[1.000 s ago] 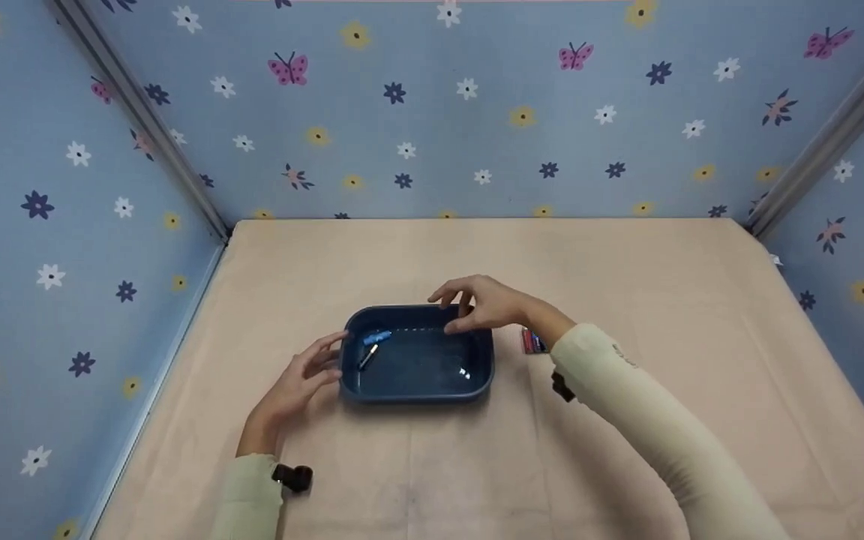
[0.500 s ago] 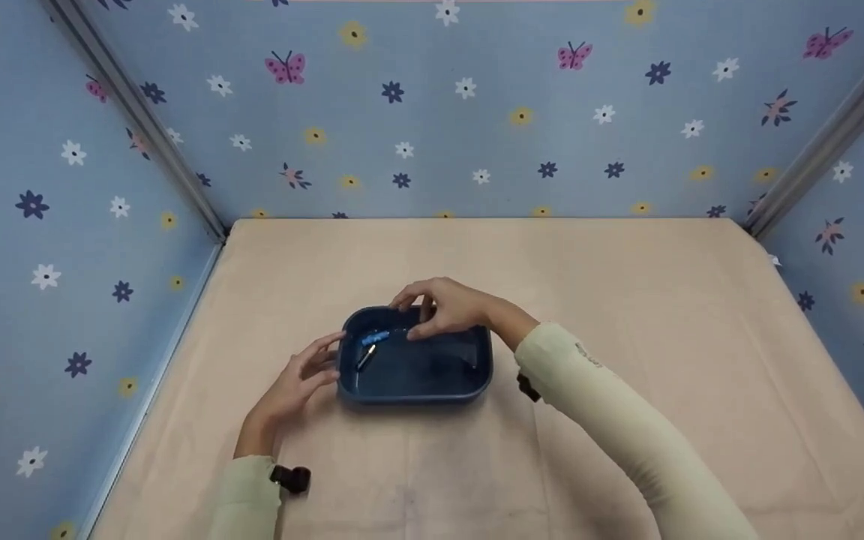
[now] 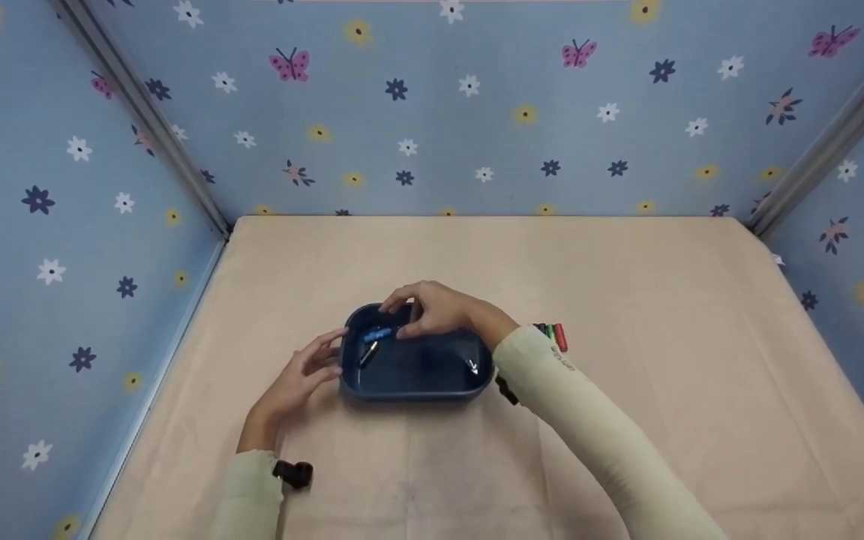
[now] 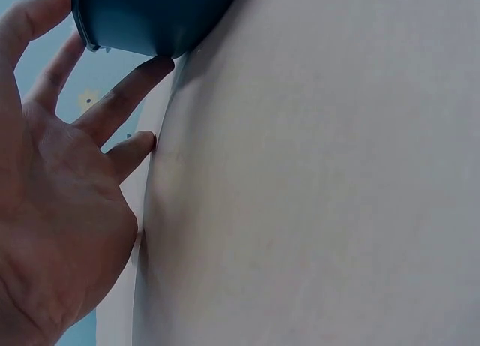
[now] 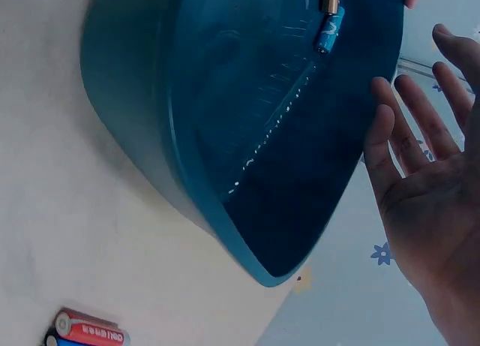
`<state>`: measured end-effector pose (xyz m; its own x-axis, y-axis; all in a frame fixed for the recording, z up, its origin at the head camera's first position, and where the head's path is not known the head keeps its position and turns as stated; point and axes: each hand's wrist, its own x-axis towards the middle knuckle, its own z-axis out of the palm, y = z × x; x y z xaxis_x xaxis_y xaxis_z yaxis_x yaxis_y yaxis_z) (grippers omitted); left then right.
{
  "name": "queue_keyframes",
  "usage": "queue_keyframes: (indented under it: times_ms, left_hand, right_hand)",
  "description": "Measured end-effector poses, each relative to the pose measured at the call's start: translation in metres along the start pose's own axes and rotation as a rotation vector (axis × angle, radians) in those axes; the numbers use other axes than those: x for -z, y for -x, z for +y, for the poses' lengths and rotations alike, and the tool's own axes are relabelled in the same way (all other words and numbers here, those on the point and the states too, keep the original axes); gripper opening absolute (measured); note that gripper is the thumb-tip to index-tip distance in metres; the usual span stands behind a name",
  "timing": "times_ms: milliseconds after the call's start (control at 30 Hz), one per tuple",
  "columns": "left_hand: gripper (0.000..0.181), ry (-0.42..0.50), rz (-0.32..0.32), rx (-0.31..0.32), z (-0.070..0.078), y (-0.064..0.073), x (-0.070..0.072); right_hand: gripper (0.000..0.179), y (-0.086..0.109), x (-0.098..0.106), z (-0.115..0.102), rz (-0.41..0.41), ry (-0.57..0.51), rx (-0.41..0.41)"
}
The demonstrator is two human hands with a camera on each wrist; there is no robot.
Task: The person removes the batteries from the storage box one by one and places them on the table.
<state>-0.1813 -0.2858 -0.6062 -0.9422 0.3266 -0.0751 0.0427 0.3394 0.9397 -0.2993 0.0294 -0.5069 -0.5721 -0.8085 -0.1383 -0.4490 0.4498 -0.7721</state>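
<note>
A dark blue plastic basin stands on the cloth. Inside, near its left end, lie a blue battery and a black battery with a gold end. My left hand is at the basin's left side; in the left wrist view its spread fingers touch the wall. Over the far rim hangs my right hand, thumb on the inner side and fingers near the rim. The right wrist view shows that hand with loosely bent fingers and nothing between them; whether they touch the rim is hard to tell.
Several batteries, among them a red one and a green one, lie in a row right of the basin, partly behind the right sleeve. Flower-patterned walls bound the cloth-covered table at the back and sides.
My right hand has moved left along the basin's far rim, nearer the two batteries inside. The batteries right of the basin show more now. My left hand and the basin have hardly moved.
</note>
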Motion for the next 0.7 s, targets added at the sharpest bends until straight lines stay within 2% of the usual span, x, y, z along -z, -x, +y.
queue_keyframes:
  times_ms: [167, 400, 700]
  left_hand:
    - [0.065, -0.002, -0.001, 0.002, 0.0, 0.0, 0.0]
    - [0.066, 0.01, -0.003, 0.008, 0.0, 0.001, -0.001]
    - [0.066, 0.007, 0.0, 0.009, 0.002, 0.002, 0.0]
  right_hand:
    - [0.055, -0.007, -0.008, 0.002, -0.004, -0.012, -0.029]
    - [0.056, -0.015, -0.022, 0.003, -0.046, 0.009, -0.024]
    - [0.057, -0.017, -0.034, 0.008, -0.07, 0.082, -0.075]
